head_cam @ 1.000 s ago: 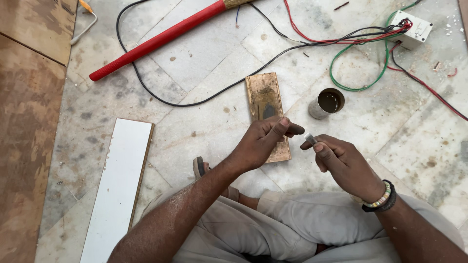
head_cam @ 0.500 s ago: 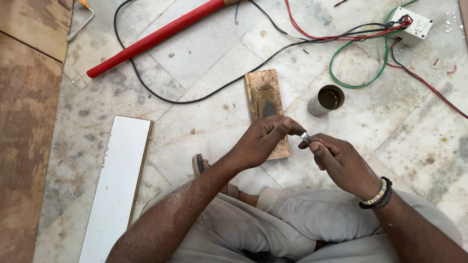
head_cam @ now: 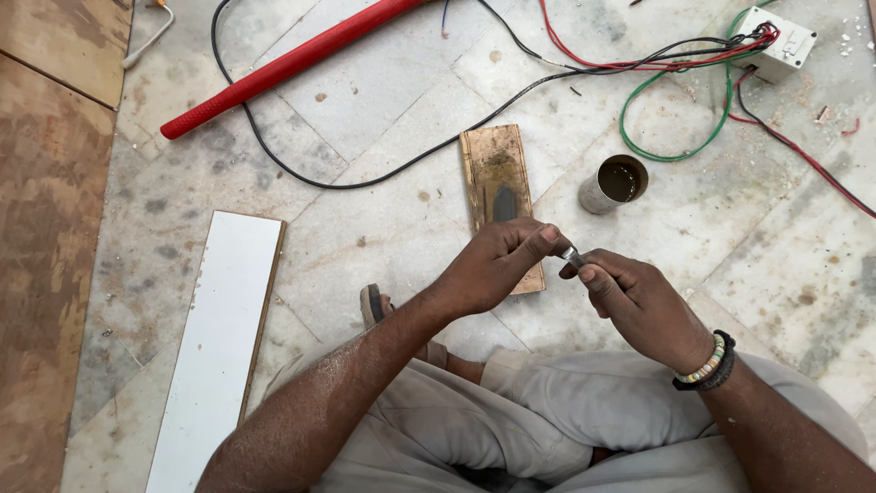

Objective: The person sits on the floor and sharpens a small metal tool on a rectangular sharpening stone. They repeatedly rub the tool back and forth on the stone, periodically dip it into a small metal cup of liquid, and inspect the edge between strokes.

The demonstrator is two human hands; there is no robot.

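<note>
My left hand (head_cam: pixel 497 267) and my right hand (head_cam: pixel 634 298) meet over the marble floor, both pinching a small grey metal piece (head_cam: pixel 571 255) between fingertips. My right wrist wears beaded bracelets (head_cam: pixel 707 362). Just behind my hands lies a small brown wooden block (head_cam: pixel 497 178) with a dark grey patch on it. A round metal tin (head_cam: pixel 614 183) holding dark liquid stands to the right of the block. My legs in light trousers fill the bottom of the view.
A long red handle (head_cam: pixel 283 66) lies at the top left. Black, red and green wires (head_cam: pixel 675 100) run to a white switch box (head_cam: pixel 777 41) at top right. A white board (head_cam: pixel 214 351) lies at left beside brown plywood (head_cam: pixel 46 228).
My two hands have come together; the fingertips that were slightly apart a second ago now both pinch the small metal piece. The view has shifted slightly.
</note>
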